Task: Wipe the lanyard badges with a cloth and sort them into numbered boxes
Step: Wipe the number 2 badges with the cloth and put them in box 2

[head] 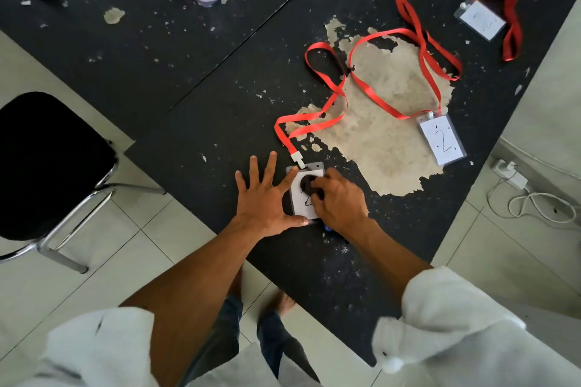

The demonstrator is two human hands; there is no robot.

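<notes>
On the black table point(220, 122), the splayed left hand point(267, 201) pins the badge point(303, 198) flat while the right hand point(338, 201) grips a dark cloth point(308, 184) on it.

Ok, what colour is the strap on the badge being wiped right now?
Red; the strap shows best in the head view.

Soft, even daylight, bright and flat, shadows barely there. White sleeve point(456, 324) blows out. Wide-angle bend curves the surface point(220, 116) edges; a foot point(284, 303) smears with motion blur.
</notes>
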